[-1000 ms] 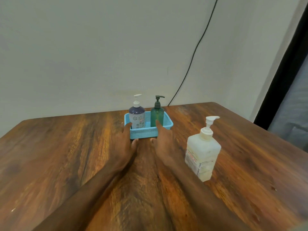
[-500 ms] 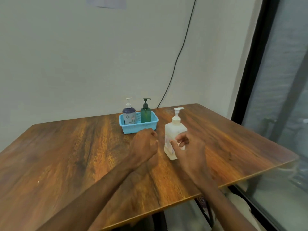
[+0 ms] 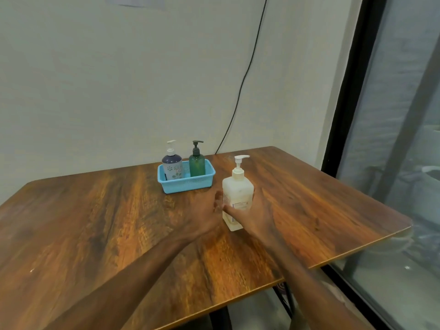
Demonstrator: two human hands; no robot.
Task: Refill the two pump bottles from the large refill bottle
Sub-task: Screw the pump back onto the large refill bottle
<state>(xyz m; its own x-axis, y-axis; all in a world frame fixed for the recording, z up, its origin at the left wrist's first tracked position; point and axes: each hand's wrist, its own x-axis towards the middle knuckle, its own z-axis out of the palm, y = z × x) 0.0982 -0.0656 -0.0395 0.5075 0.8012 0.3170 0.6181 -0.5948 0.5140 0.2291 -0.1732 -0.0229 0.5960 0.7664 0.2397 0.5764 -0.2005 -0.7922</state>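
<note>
Head view. Change since a second ago: both hands have left the blue basket (image 3: 188, 185) and moved right to the large refill bottle (image 3: 238, 189). Right hand (image 3: 258, 219) now grips its lower body, with the thumb laid across the front label. Left hand (image 3: 204, 210) sits at the bottle's left side with its fingertips at or just beside the wall (contact and grip cannot be told from here).

The refill bottle stands upright on the wooden table (image 3: 95, 222), just right of the basket, with its white pump still fitted. The floral pump bottle (image 3: 172, 166) and the green pump bottle (image 3: 197, 164) stand upright side by side in the basket, pumps on.

Judgement: the task is at its start. The supply bottle is being secured first, and nothing has been opened or poured.

Writing: the refill label shows dark print and a red line, which cannot be read. The small tag on the floral bottle is also too small to read.
</note>
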